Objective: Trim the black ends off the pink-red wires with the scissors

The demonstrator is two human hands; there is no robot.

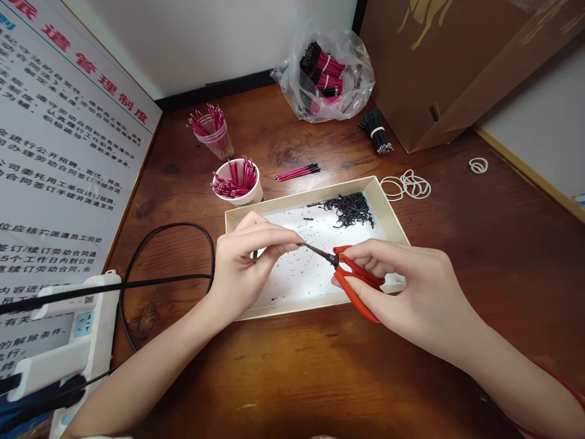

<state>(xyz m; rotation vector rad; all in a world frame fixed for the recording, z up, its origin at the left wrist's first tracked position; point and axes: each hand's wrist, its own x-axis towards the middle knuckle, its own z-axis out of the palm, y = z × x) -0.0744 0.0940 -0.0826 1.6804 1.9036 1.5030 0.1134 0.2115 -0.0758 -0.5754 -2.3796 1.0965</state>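
Observation:
My left hand (247, 256) is closed in a pinch over a shallow box (393, 219). A short end of a black wire (255, 256) sticks out below its fingers; the rest is hidden in the hand. My right hand (406, 280) grips red-handled scissors (359, 286), their dark narrow blades pointing left. The blade tips meet the left fingertips, and the blades look nearly closed. Inside the box lies a heap of small black cut pieces (350, 210), with tiny bits scattered over its white bottom.
Behind the box stand a paper cup (251, 194) and a plastic cup (214, 145) of pink wires. Loose pink wires (297, 172), a black wire bundle (377, 131), rubber bands (411, 185) and a plastic bag (292, 91) lie around. A power strip (98, 329) and black cable (167, 225) are left; a carton (439, 73) stands back right.

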